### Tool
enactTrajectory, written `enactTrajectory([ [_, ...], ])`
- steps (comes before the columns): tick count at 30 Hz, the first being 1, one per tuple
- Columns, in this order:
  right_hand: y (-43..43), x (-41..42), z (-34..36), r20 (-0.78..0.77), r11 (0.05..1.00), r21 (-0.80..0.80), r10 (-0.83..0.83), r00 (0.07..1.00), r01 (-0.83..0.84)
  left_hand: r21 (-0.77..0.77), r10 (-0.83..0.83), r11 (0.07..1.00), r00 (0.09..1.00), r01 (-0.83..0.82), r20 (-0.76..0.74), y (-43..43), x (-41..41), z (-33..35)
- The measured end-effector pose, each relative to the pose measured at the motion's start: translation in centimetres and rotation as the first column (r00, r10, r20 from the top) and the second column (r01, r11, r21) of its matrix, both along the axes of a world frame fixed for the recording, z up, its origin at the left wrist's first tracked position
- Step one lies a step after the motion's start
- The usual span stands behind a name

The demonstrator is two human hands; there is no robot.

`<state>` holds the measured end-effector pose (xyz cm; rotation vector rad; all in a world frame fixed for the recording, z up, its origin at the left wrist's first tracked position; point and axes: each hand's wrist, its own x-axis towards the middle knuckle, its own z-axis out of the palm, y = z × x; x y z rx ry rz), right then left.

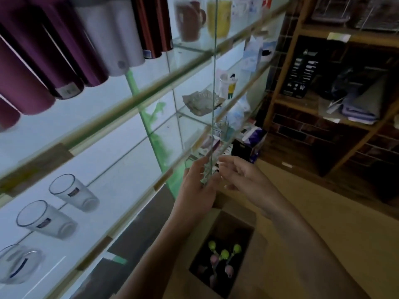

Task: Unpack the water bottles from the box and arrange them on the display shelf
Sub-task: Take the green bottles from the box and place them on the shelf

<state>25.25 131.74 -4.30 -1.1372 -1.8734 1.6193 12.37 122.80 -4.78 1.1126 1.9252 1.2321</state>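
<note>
At nine o'clock, clear tumblers (pixel 73 192) lie on a lower tier of the display shelf (pixel 121 104), with purple flasks (pixel 64 61) above them at ten o'clock. Just below centre, the left hand (pixel 195 190) reaches up to the lower edge of a glass pane (pixel 213 93). Its fingers run up along the glass, but blur hides whether the thumb pinches it, so I cannot tell its grip. At its three o'clock, just beside the pane, the right hand (pixel 244 175) hovers with fingers loosely curled, holding nothing. The water bottles (pixel 224 254), green and pink caps upward, stand in the open box (pixel 258 238) at six o'clock, well below both hands.

The step looks like moving the pane to get at the shelf. It is best done with both hands on the edge, pushing evenly along its track rather than twisting it. The opening should clear fully before either hand goes down for a bottle.
</note>
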Motion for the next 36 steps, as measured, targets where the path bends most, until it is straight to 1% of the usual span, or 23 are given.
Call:
enactTrajectory([
  [5,0.0,1.3,-3.3,0.040,0.995,-0.082,-0.058,0.998,0.061,-0.083,-0.099,0.992,0.995,0.098,-0.009,0.9,0.5,-3.2],
  [11,-0.7,1.9,-8.0,0.121,0.971,-0.171,-0.150,0.981,0.170,-0.165,-0.208,0.963,0.977,0.213,0.049,2.0,-0.1,-8.3],
  [15,-1.7,2.3,-11.5,0.178,0.939,-0.217,-0.231,0.956,0.267,-0.223,-0.303,0.921,0.947,0.319,0.105,2.2,-0.5,-11.5],
  [21,-2.7,2.5,-16.6,0.256,0.895,-0.270,-0.288,0.923,0.354,-0.253,-0.387,0.869,0.902,0.426,0.189,3.1,-0.9,-17.2],
  [23,-3.2,2.6,-18.5,0.279,0.882,-0.287,-0.297,0.913,0.374,-0.282,-0.421,0.837,0.881,0.469,0.215,3.2,-0.7,-19.3],
  [29,-3.4,3.6,-24.3,0.317,0.835,-0.361,-0.308,0.897,0.414,-0.376,-0.428,0.779,0.864,0.502,0.267,3.7,0.3,-26.4],
  [32,-3.1,4.6,-29.3,0.325,0.814,-0.393,-0.312,0.893,0.428,-0.429,-0.412,0.754,0.867,0.497,0.280,4.0,1.2,-30.8],
  [36,-3.0,5.7,-35.7,0.318,0.780,-0.455,-0.308,0.897,0.429,-0.459,-0.405,0.739,0.870,0.492,0.281,3.9,2.2,-36.9],
])
